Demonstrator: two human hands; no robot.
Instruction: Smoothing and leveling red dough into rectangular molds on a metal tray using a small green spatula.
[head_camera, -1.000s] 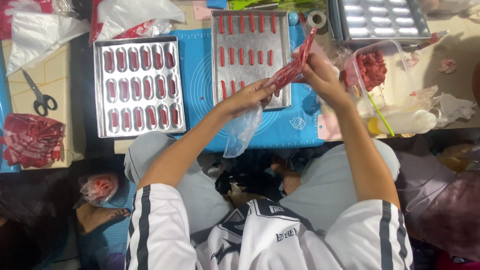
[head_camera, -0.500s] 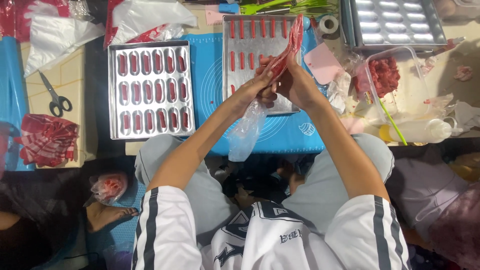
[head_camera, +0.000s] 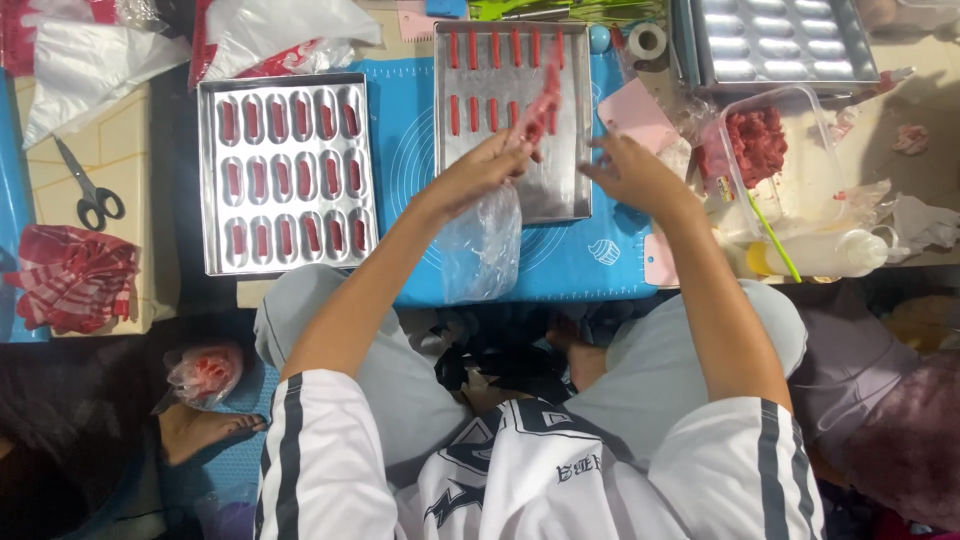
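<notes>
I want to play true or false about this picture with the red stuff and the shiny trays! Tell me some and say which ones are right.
1. The left hand holds a piping bag with red filling. True.
2. The right hand grips the scissors. False: the scissors lie far off on the left, untouched.
3. The mould tray on the left has red in its wells. True.
4. The flat tray under the hands is completely covered in red strips. False: its lower part is bare.
5. The flat tray sits on a blue mat. True.
</notes>
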